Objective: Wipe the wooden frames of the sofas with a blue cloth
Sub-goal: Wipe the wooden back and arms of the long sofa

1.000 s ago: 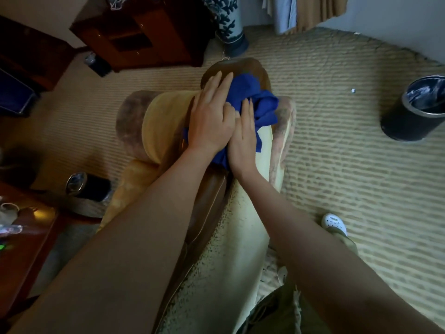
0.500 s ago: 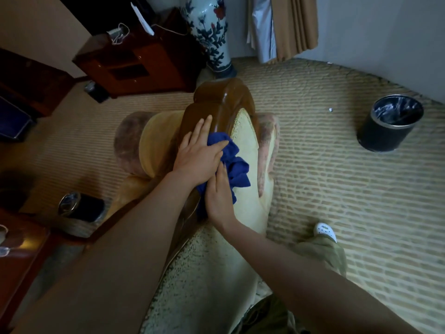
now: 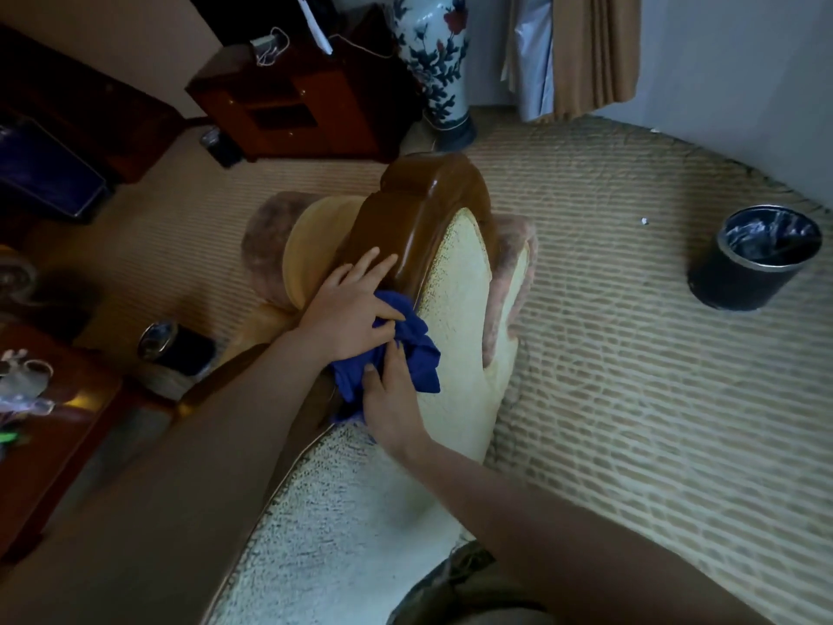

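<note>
- Head view puts us above the sofa's wooden frame (image 3: 423, 218), a glossy brown rail whose long axis runs from our arms away toward the tall blue-and-white vase (image 3: 432, 60), ending in a rounded crest at the far end.
- Our blue cloth (image 3: 417, 349) lies bunched on the near stretch of that frame, spilling off its right edge onto the cream upholstery (image 3: 459, 309).
- Our left hand (image 3: 351, 318) lies over the frame and the cloth's left part; its fingers (image 3: 376, 263) are stretched out, pointing along the rail toward the crest, and the thumb presses on the cloth.
- Our right hand (image 3: 390, 403) sits just nearer than the left, fingers pushed into the cloth; we cannot tell whether they grasp it or merely press it.
- Right of the frame, well apart on the woven carpet (image 3: 631, 399), stands a black waste bin (image 3: 752, 257).
- Left of the frame, a second dark bin (image 3: 176, 349) stands beside a reddish wooden bench (image 3: 58, 444).
</note>
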`<move>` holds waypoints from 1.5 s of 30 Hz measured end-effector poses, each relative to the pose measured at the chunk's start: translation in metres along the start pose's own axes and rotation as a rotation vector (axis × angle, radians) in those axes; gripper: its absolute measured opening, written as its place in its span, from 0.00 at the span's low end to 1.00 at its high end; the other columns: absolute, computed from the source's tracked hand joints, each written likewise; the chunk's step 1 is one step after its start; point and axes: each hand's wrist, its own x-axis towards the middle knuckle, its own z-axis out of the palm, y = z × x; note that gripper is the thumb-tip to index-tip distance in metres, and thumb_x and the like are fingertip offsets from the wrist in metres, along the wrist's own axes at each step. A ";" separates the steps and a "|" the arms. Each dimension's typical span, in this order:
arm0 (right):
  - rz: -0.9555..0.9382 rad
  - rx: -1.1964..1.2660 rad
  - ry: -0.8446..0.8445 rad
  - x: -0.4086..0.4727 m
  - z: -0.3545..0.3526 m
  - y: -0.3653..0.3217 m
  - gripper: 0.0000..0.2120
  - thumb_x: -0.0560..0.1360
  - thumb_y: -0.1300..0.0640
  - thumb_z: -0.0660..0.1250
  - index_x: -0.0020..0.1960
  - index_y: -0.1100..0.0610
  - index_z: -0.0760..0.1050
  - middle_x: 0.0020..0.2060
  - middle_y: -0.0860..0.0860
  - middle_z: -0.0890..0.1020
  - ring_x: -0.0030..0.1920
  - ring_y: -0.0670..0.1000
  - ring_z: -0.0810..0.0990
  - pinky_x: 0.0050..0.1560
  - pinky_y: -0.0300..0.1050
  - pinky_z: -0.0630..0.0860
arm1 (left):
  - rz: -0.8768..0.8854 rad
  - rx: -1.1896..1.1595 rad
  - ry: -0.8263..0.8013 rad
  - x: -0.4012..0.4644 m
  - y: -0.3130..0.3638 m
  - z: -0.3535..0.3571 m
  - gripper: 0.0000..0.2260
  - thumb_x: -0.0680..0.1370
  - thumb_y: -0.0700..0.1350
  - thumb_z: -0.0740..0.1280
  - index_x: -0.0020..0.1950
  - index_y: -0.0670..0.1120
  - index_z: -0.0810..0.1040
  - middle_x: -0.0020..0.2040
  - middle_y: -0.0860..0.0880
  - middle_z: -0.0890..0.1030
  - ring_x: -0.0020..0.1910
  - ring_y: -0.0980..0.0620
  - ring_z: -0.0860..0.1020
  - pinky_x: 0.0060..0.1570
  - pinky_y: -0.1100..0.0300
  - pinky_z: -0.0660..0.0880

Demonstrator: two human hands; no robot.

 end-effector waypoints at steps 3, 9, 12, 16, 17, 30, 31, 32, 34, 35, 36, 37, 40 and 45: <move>0.069 -0.020 -0.025 0.013 -0.011 -0.010 0.23 0.80 0.63 0.53 0.74 0.59 0.56 0.70 0.55 0.66 0.67 0.50 0.68 0.67 0.39 0.64 | -0.203 -0.204 0.035 -0.006 -0.001 -0.003 0.12 0.79 0.51 0.63 0.62 0.57 0.78 0.79 0.49 0.50 0.77 0.49 0.44 0.74 0.47 0.47; 0.067 -0.256 0.015 0.053 -0.020 -0.027 0.25 0.80 0.60 0.53 0.75 0.62 0.53 0.74 0.59 0.59 0.73 0.58 0.59 0.73 0.53 0.58 | -0.667 -0.533 0.077 -0.023 -0.016 -0.019 0.17 0.80 0.45 0.57 0.68 0.43 0.70 0.65 0.43 0.72 0.63 0.42 0.71 0.62 0.51 0.68; -0.197 -0.418 -0.111 0.018 -0.017 -0.027 0.23 0.80 0.62 0.52 0.74 0.62 0.57 0.75 0.56 0.57 0.75 0.50 0.53 0.75 0.41 0.49 | -0.872 -0.446 -0.049 -0.050 -0.027 -0.026 0.13 0.80 0.43 0.57 0.59 0.37 0.74 0.51 0.40 0.75 0.53 0.41 0.74 0.50 0.54 0.67; -0.279 -0.522 -0.311 -0.007 -0.006 -0.029 0.26 0.75 0.62 0.50 0.72 0.63 0.64 0.73 0.56 0.63 0.75 0.52 0.55 0.73 0.47 0.52 | -0.997 -0.419 -0.119 -0.072 -0.027 -0.038 0.09 0.79 0.41 0.59 0.43 0.36 0.72 0.42 0.41 0.73 0.42 0.44 0.73 0.42 0.55 0.67; -0.318 -0.553 -0.284 -0.005 -0.006 -0.031 0.26 0.73 0.61 0.50 0.70 0.63 0.67 0.72 0.56 0.66 0.74 0.53 0.59 0.72 0.49 0.55 | -1.008 -0.431 -0.112 -0.073 -0.026 -0.041 0.10 0.78 0.40 0.59 0.38 0.37 0.70 0.39 0.42 0.72 0.36 0.47 0.71 0.38 0.56 0.67; -0.255 -1.042 -0.735 0.096 0.035 -0.079 0.12 0.81 0.61 0.53 0.48 0.63 0.73 0.50 0.62 0.78 0.51 0.61 0.76 0.44 0.53 0.69 | -1.129 -0.430 0.004 -0.060 -0.034 -0.034 0.15 0.78 0.45 0.60 0.60 0.37 0.73 0.53 0.39 0.77 0.52 0.40 0.76 0.44 0.52 0.70; -0.238 -1.085 -0.774 0.101 0.039 -0.082 0.13 0.81 0.61 0.51 0.44 0.61 0.72 0.51 0.62 0.78 0.52 0.61 0.75 0.44 0.53 0.68 | -1.154 -0.431 0.013 -0.058 -0.035 -0.034 0.17 0.77 0.45 0.61 0.62 0.38 0.72 0.54 0.39 0.77 0.53 0.40 0.76 0.45 0.52 0.70; -0.223 -1.118 -0.808 0.103 0.043 -0.086 0.14 0.81 0.60 0.51 0.39 0.57 0.69 0.49 0.61 0.77 0.51 0.60 0.74 0.43 0.52 0.66 | -1.179 -0.428 0.028 -0.057 -0.035 -0.034 0.18 0.77 0.45 0.60 0.65 0.39 0.71 0.56 0.39 0.77 0.55 0.39 0.76 0.47 0.51 0.71; -0.213 -1.209 -0.890 0.110 0.049 -0.092 0.16 0.81 0.57 0.51 0.34 0.52 0.62 0.42 0.55 0.75 0.47 0.56 0.72 0.44 0.50 0.63 | -1.231 -0.435 0.040 -0.054 -0.035 -0.037 0.19 0.78 0.44 0.60 0.67 0.40 0.69 0.58 0.38 0.76 0.59 0.38 0.75 0.52 0.50 0.72; -0.181 -1.200 -0.915 0.113 0.051 -0.095 0.16 0.81 0.54 0.52 0.34 0.52 0.63 0.40 0.53 0.74 0.46 0.55 0.71 0.45 0.50 0.64 | -1.259 -0.435 0.034 -0.054 -0.035 -0.037 0.17 0.78 0.43 0.60 0.66 0.40 0.70 0.59 0.38 0.76 0.59 0.38 0.74 0.52 0.50 0.72; -0.146 -1.195 -0.946 0.117 0.052 -0.097 0.16 0.81 0.51 0.52 0.36 0.51 0.66 0.41 0.52 0.74 0.46 0.56 0.72 0.48 0.51 0.66 | -1.285 -0.425 0.027 -0.053 -0.035 -0.038 0.16 0.78 0.43 0.60 0.65 0.40 0.71 0.60 0.39 0.75 0.60 0.39 0.74 0.51 0.51 0.71; -0.112 -1.176 -0.974 0.121 0.053 -0.100 0.15 0.81 0.48 0.52 0.39 0.51 0.69 0.45 0.53 0.76 0.49 0.57 0.74 0.52 0.53 0.67 | -1.308 -0.411 0.020 -0.052 -0.035 -0.038 0.15 0.78 0.43 0.60 0.64 0.40 0.72 0.61 0.39 0.75 0.60 0.39 0.73 0.49 0.52 0.69; -0.036 -1.155 -1.110 0.138 0.052 -0.106 0.19 0.81 0.41 0.49 0.61 0.50 0.70 0.64 0.55 0.72 0.63 0.59 0.70 0.61 0.53 0.63 | -1.388 -0.366 -0.002 -0.048 -0.035 -0.039 0.15 0.80 0.44 0.57 0.66 0.41 0.71 0.64 0.40 0.74 0.62 0.40 0.72 0.50 0.51 0.68; -0.127 -1.432 -1.223 0.165 0.051 -0.108 0.23 0.80 0.44 0.45 0.57 0.54 0.74 0.63 0.57 0.74 0.62 0.60 0.70 0.59 0.55 0.60 | -1.545 -0.321 -0.075 -0.038 -0.033 -0.039 0.15 0.81 0.45 0.55 0.64 0.41 0.73 0.62 0.40 0.76 0.59 0.41 0.75 0.45 0.54 0.67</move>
